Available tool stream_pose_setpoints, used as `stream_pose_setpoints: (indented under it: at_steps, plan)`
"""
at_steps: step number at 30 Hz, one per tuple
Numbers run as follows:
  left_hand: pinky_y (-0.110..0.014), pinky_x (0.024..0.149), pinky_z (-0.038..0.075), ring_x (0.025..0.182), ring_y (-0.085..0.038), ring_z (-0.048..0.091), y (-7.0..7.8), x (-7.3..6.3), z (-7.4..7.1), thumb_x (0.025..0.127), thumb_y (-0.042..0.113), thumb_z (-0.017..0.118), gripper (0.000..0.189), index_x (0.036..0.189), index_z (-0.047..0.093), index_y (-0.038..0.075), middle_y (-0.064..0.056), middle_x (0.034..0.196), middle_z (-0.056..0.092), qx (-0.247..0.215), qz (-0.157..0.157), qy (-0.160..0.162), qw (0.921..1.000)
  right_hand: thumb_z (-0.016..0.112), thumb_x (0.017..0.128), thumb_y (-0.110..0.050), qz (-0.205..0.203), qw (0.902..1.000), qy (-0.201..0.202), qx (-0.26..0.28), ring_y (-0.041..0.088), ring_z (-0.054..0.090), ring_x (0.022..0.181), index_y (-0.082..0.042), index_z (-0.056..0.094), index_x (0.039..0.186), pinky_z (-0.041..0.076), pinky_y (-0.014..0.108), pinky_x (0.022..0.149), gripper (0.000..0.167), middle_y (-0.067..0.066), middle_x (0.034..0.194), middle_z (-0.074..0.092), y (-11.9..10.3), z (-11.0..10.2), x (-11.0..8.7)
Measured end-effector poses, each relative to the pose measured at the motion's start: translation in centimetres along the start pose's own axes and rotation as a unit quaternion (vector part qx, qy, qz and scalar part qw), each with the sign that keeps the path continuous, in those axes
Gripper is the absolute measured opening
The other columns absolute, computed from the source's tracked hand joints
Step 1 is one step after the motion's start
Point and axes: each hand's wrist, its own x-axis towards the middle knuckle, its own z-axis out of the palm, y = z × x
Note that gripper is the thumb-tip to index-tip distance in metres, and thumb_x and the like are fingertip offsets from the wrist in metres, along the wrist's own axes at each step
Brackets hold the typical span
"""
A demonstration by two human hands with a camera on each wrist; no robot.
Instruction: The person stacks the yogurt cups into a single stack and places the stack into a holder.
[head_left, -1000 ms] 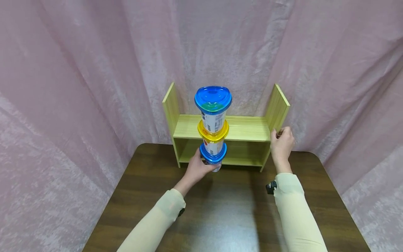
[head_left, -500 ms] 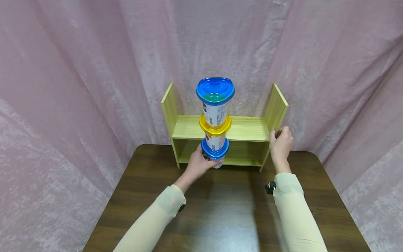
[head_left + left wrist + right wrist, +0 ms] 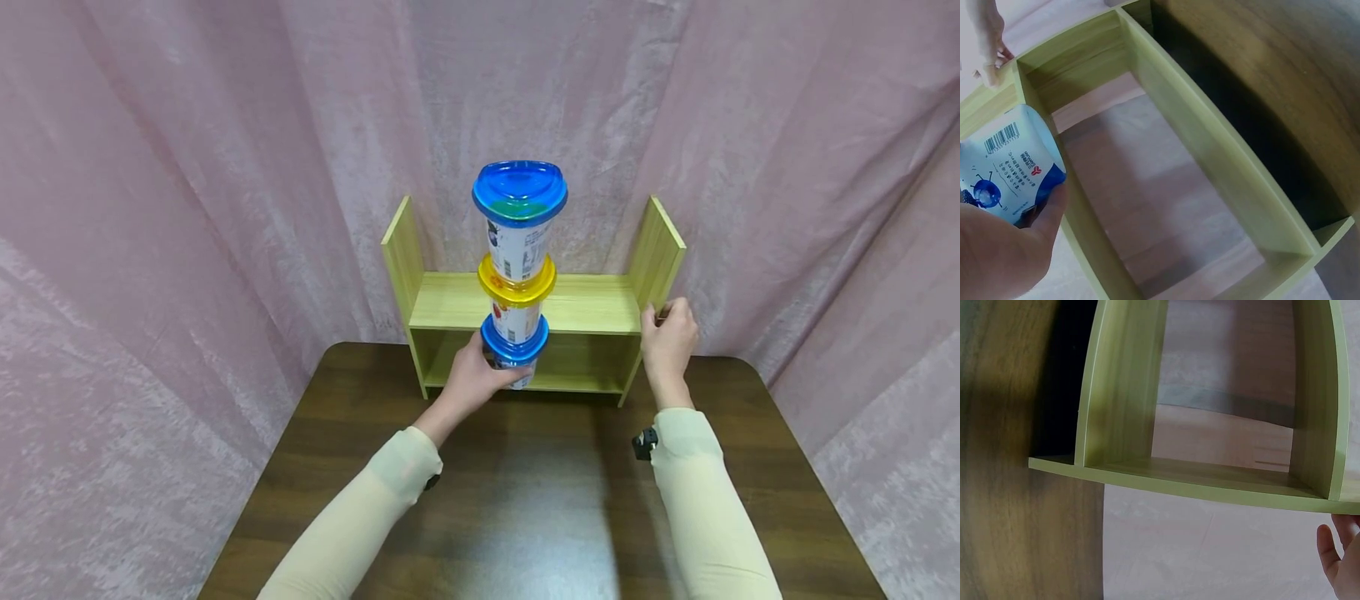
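My left hand (image 3: pixel 472 379) grips the lowest cup (image 3: pixel 517 375) of an upright stack of three white printed cups with clear coloured lids. The top lid (image 3: pixel 521 193) is blue, the middle lid (image 3: pixel 517 283) yellow, the bottom one blue. In the left wrist view the held cup (image 3: pixel 1013 162) shows a barcode and a blueberry picture. The stack is in front of a light wooden shelf (image 3: pixel 592 304), overlapping both its levels in the head view. At the shelf's right side panel (image 3: pixel 660 250) is my right hand (image 3: pixel 671 342), a fingertip right at the panel's outer face in the right wrist view.
The shelf stands at the back of a dark brown wooden table (image 3: pixel 525 500). Its left side panel (image 3: pixel 405 258) rises above the upper board. A pink velvet curtain (image 3: pixel 225 167) hangs behind the table and around its sides.
My left hand has raised the cup stack and shifted it slightly right and toward the shelf. The right hand stays by the side panel.
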Motion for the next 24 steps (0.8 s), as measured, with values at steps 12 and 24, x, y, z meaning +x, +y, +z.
stream_pose_setpoints:
  at_steps: [12,24]
  plan:
    - [-0.048,0.101,0.049,0.122,-0.022,0.058,1.2,0.8,-0.2,0.077,0.048,0.087,0.091,0.148,0.04,0.018,-0.001,0.138,0.058,-0.001,-0.001,-0.011,0.9999,0.066,0.092,-0.009,0.007,0.9999,-0.007,-0.004,0.052,0.059,0.081,0.005,0.053,0.086,0.045,0.061,0.076,0.02,0.026,0.084,0.059,0.2,-0.2,0.0]
    - [-0.046,0.101,0.05,0.12,-0.02,0.058,1.8,1.7,-0.4,0.077,0.044,0.088,0.088,0.147,0.041,0.018,0.0,0.135,0.059,0.001,0.012,0.0,0.9999,0.065,0.093,-0.01,0.01,0.9999,-0.009,-0.003,0.052,0.058,0.081,0.005,0.053,0.087,0.045,0.061,0.077,0.02,0.026,0.084,0.059,0.2,-0.2,-0.1]
